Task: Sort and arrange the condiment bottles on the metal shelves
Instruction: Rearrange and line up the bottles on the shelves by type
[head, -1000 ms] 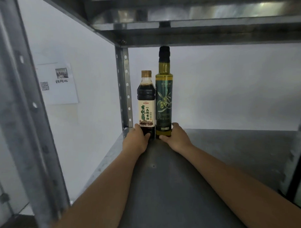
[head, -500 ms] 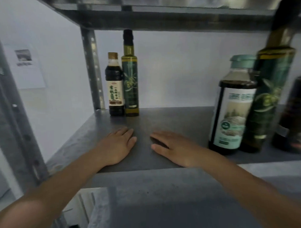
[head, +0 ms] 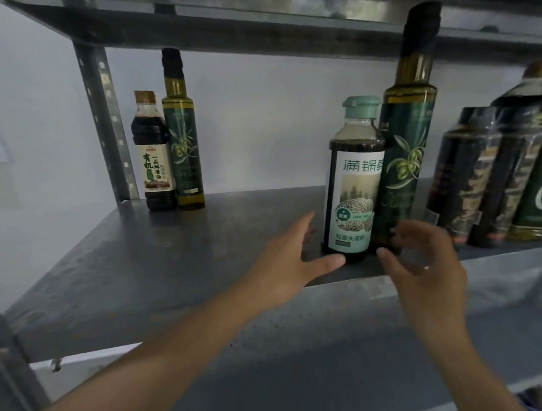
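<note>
Left hand [head: 290,263] and right hand [head: 425,261], spread wide and empty, flank the teal-capped bottle [head: 352,187]. Advise gripping its body low, keeping it upright.

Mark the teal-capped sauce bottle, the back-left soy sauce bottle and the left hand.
teal-capped sauce bottle [head: 352,184], head view, on its white label.
soy sauce bottle [head: 156,167], head view, on its front label.
left hand [head: 284,266], head view, back of the hand.

Soy bottle [head: 154,160] and oil bottle [head: 183,137] stand back-left; teal-capped bottle [head: 353,184] upright front-right.
</note>
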The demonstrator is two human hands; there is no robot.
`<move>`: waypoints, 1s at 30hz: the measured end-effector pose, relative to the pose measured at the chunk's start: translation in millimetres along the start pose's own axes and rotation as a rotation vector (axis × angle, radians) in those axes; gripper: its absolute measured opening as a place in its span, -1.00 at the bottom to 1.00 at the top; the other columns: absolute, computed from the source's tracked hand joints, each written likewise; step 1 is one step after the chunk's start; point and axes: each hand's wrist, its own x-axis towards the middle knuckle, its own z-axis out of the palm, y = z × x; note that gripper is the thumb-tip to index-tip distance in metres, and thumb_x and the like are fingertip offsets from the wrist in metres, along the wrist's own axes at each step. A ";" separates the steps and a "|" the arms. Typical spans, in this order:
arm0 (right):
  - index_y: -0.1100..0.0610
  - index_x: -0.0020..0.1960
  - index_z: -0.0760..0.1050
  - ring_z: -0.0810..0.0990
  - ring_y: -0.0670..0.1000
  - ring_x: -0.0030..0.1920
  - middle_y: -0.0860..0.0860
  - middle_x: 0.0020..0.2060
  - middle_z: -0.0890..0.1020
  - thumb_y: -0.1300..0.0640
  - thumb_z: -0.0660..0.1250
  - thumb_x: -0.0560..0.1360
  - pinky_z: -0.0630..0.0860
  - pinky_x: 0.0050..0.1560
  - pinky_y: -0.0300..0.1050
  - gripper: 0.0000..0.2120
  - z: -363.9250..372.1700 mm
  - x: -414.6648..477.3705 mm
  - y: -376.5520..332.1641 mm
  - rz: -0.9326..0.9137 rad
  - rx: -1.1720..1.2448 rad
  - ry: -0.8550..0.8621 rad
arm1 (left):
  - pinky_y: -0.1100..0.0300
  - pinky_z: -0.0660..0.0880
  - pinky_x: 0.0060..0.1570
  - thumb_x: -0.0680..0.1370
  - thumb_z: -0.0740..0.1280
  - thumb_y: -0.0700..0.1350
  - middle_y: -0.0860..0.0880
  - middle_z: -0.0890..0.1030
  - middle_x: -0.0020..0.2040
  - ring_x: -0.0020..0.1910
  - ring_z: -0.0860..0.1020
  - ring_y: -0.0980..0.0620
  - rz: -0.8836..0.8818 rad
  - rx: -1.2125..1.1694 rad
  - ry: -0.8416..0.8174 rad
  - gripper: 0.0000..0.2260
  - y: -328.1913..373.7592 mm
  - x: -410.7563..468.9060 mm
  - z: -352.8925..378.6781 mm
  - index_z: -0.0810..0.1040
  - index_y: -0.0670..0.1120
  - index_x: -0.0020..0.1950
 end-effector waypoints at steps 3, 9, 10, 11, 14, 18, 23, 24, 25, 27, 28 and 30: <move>0.09 0.31 0.35 0.48 -0.12 0.13 -0.01 0.21 0.46 0.22 0.51 0.35 0.47 0.04 -0.33 -0.40 -6.7 20.4 12.5 0.117 -0.096 -0.032 | 0.18 0.43 0.25 0.42 0.47 0.04 0.16 0.45 0.30 0.20 0.45 0.21 0.039 -0.238 0.052 -0.37 9.3 15.7 11.3 0.25 0.13 0.41; 0.10 0.37 0.33 0.54 -0.06 0.16 -0.08 0.18 0.53 0.30 0.50 0.34 0.48 0.20 -0.04 -0.33 -8.4 54.1 22.8 0.237 -0.008 -0.343 | 0.17 0.46 0.22 0.46 0.45 -0.14 0.06 0.51 0.27 0.23 0.48 0.12 0.051 -0.353 0.084 -0.51 16.4 36.6 19.7 0.33 0.01 0.32; 0.11 0.33 0.37 0.55 -0.02 0.16 -0.05 0.17 0.56 0.30 0.51 0.32 0.49 0.21 0.02 -0.37 -9.7 58.2 23.7 0.235 -0.037 -0.361 | 0.09 0.44 0.27 0.47 0.44 -0.16 0.01 0.51 0.30 0.27 0.47 0.07 0.061 -0.348 0.073 -0.51 16.2 38.9 18.9 0.33 -0.04 0.34; 0.11 0.28 0.41 0.56 0.01 0.16 -0.02 0.16 0.57 0.30 0.52 0.31 0.49 0.21 0.06 -0.41 -11.1 61.4 24.5 0.236 -0.060 -0.369 | 0.04 0.42 0.29 0.48 0.43 -0.18 -0.03 0.49 0.32 0.29 0.46 0.04 0.069 -0.336 0.052 -0.50 15.9 40.3 17.4 0.32 -0.08 0.35; 0.07 0.18 0.46 0.59 0.03 0.09 0.01 0.10 0.60 0.28 0.56 0.26 0.52 0.17 0.07 -0.46 -12.5 65.9 22.0 0.239 -0.117 -0.375 | 0.00 0.41 0.30 0.48 0.42 -0.19 -0.05 0.48 0.34 0.32 0.45 0.01 0.069 -0.318 0.017 -0.51 12.6 43.2 11.8 0.31 -0.11 0.34; 0.14 0.22 0.47 0.59 0.01 0.05 0.01 0.10 0.61 0.21 0.60 0.20 0.52 0.13 0.00 -0.37 -2.3 70.3 15.6 0.223 -0.219 -0.407 | 0.09 0.39 0.30 0.50 0.40 -0.18 -0.03 0.45 0.37 0.34 0.41 0.03 0.049 -0.283 0.003 -0.51 4.5 42.5 2.1 0.27 -0.10 0.37; 0.13 0.29 0.43 0.54 0.00 0.05 -0.03 0.05 0.57 0.15 0.61 0.18 0.48 0.12 -0.04 -0.28 29.5 75.7 2.2 0.243 -0.273 -0.518 | 0.25 0.33 0.18 0.52 0.37 -0.15 0.03 0.41 0.38 0.36 0.37 0.08 -0.009 -0.243 0.014 -0.47 -13.3 35.6 -24.0 0.21 -0.08 0.41; 0.14 0.28 0.42 0.54 -0.01 0.02 -0.03 0.04 0.56 0.16 0.62 0.17 0.48 0.08 -0.07 -0.27 37.2 76.8 -0.7 0.252 -0.263 -0.544 | 0.25 0.32 0.18 0.52 0.37 -0.15 0.01 0.40 0.40 0.37 0.36 0.06 -0.020 -0.231 0.020 -0.48 -18.0 33.7 -30.3 0.21 -0.07 0.41; 0.13 0.27 0.42 0.55 -0.01 0.01 -0.03 0.04 0.57 0.17 0.62 0.16 0.48 0.05 -0.08 -0.27 45.8 77.9 -3.5 0.263 -0.246 -0.569 | 0.25 0.31 0.19 0.53 0.36 -0.15 0.01 0.40 0.40 0.38 0.36 0.06 -0.033 -0.220 0.026 -0.48 -22.5 31.4 -37.0 0.21 -0.07 0.41; 0.12 0.26 0.41 0.56 0.00 0.02 -0.01 0.04 0.57 0.20 0.63 0.14 0.50 0.05 -0.07 -0.26 63.8 79.7 -9.5 0.267 -0.223 -0.619 | 0.26 0.30 0.19 0.53 0.35 -0.15 0.01 0.39 0.41 0.37 0.35 0.07 -0.060 -0.215 0.042 -0.48 -32.2 26.7 -49.8 0.20 -0.06 0.42; 0.13 0.26 0.41 0.55 0.00 0.03 -0.01 0.04 0.56 0.21 0.63 0.13 0.50 0.06 -0.06 -0.25 73.4 80.5 -12.9 0.260 -0.216 -0.642 | 0.26 0.30 0.20 0.53 0.35 -0.16 0.01 0.39 0.40 0.37 0.35 0.08 -0.073 -0.214 0.054 -0.48 -37.8 24.3 -55.9 0.19 -0.06 0.42; 0.14 0.25 0.41 0.55 0.02 0.05 -0.02 0.02 0.55 0.23 0.64 0.12 0.49 0.06 -0.09 -0.24 93.7 81.9 -19.6 0.243 -0.194 -0.680 | 0.25 0.31 0.22 0.53 0.36 -0.15 0.00 0.40 0.40 0.36 0.36 0.08 -0.104 -0.206 0.088 -0.46 -49.6 20.5 -68.8 0.19 -0.08 0.43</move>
